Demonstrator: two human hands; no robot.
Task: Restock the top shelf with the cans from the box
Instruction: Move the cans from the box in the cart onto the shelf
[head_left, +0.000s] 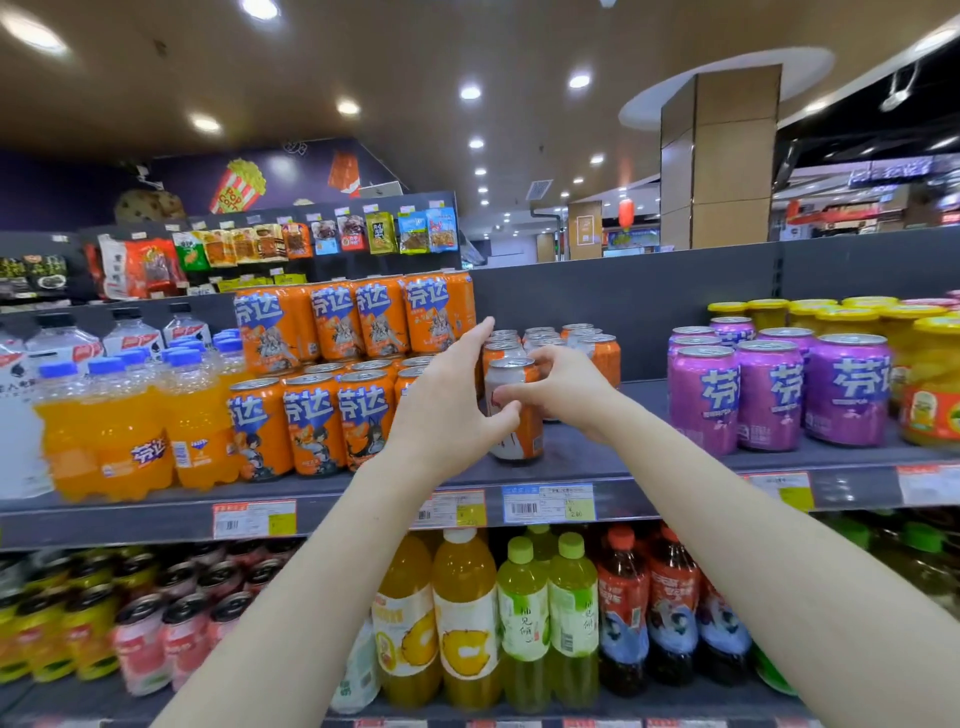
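Gripping orange can (514, 410) w/ both hands, top shelf (597, 467) front edge.

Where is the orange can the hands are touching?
The orange can stands near the front edge of the top shelf, middle of the head view, between the left hand and right hand, with purple cans to its right.
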